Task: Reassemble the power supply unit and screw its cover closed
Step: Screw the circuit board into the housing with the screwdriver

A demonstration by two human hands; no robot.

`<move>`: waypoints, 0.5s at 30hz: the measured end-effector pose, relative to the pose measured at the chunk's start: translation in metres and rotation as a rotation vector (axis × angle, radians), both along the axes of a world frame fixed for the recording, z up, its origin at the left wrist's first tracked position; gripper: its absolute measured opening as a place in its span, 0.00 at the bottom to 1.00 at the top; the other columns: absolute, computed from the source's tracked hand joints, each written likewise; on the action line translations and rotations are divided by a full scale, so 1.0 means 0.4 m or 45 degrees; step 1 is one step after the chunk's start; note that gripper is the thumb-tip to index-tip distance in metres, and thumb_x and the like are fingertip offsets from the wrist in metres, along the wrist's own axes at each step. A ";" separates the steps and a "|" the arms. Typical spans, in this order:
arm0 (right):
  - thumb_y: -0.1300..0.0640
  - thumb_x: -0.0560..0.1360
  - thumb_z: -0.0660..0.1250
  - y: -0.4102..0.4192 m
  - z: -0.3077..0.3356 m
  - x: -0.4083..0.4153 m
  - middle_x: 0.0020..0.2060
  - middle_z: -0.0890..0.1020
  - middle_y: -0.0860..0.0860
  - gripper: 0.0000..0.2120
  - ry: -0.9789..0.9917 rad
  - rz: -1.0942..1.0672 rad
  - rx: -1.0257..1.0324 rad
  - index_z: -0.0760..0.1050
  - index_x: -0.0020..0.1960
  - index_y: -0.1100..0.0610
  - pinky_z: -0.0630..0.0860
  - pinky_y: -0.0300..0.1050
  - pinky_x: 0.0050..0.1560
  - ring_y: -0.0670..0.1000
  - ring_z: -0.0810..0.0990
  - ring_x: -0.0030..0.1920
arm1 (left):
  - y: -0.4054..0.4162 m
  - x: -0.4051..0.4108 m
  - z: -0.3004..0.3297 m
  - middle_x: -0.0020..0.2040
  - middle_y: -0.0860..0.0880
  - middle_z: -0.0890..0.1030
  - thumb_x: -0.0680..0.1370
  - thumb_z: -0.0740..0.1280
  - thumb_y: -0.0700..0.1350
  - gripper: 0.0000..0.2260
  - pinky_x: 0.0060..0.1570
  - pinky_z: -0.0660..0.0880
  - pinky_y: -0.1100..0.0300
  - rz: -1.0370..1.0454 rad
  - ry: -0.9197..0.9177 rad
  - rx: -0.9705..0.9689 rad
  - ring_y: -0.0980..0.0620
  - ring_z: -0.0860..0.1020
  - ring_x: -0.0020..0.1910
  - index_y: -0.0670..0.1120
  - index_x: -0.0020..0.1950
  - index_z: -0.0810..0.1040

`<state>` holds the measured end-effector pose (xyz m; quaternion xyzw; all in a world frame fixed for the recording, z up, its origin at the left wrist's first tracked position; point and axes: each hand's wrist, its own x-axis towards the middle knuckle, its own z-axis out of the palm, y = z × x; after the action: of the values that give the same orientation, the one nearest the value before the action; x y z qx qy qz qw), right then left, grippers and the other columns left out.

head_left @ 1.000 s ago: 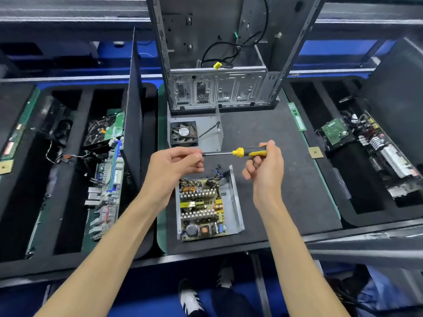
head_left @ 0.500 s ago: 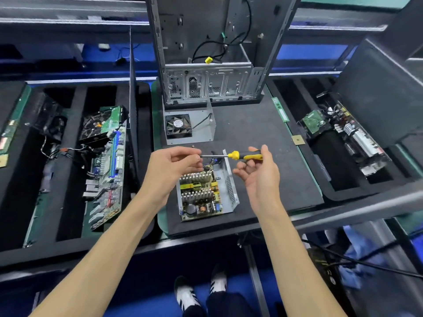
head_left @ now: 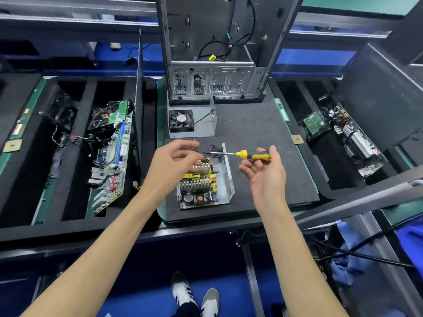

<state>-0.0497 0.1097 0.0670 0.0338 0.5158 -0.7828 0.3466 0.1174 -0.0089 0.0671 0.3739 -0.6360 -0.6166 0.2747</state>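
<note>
Left hand point(head_left: 174, 163) has let go of the screwdriver point(head_left: 242, 154) tip, fingers loosely curled and empty. Right hand point(head_left: 266, 172) holds the rubbery yellow-black handle in its fingertips, shaft level, probably readying a screw. Open power supply point(head_left: 203, 181), finned heatsinks in a bent steel tray, sits mid tabletop point(head_left: 263, 179); its fan cover point(head_left: 192, 120) waits at 12 o'clock.

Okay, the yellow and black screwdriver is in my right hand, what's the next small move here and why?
Probably lay the yellow and black screwdriver down and fetch the grey metal cover with the black fan. The open power supply base with its exposed circuit board lies uncovered on the black mat, and the cover sits apart behind it, so nothing is ready to screw yet. The left hand seems free.
</note>
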 end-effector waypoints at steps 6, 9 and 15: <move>0.49 0.85 0.58 0.061 0.003 -0.016 0.31 0.78 0.55 0.15 0.445 0.085 0.067 0.74 0.50 0.59 0.80 0.46 0.28 0.55 0.79 0.28 | 0.049 0.019 -0.082 0.54 0.56 0.82 0.75 0.73 0.46 0.09 0.63 0.70 0.56 -0.314 -0.560 -0.920 0.57 0.78 0.57 0.53 0.54 0.82; 0.50 0.85 0.57 0.088 0.002 -0.004 0.31 0.80 0.53 0.13 0.699 0.185 0.079 0.73 0.48 0.58 0.80 0.48 0.26 0.55 0.80 0.27 | 0.074 0.021 -0.146 0.60 0.53 0.80 0.74 0.74 0.48 0.14 0.72 0.56 0.53 -0.430 -0.774 -1.119 0.50 0.75 0.65 0.51 0.60 0.82; 0.52 0.85 0.58 0.127 -0.028 0.027 0.34 0.80 0.60 0.10 1.073 0.368 0.176 0.73 0.48 0.54 0.80 0.49 0.27 0.56 0.81 0.28 | 0.087 0.031 -0.224 0.60 0.48 0.82 0.72 0.77 0.41 0.10 0.76 0.54 0.47 -0.313 -0.731 -1.232 0.47 0.79 0.62 0.48 0.52 0.86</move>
<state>-0.0390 0.1604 0.0556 -0.3372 0.6625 -0.6355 0.2088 0.1299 0.0257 -0.0224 0.2814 -0.9336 -0.1566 0.1572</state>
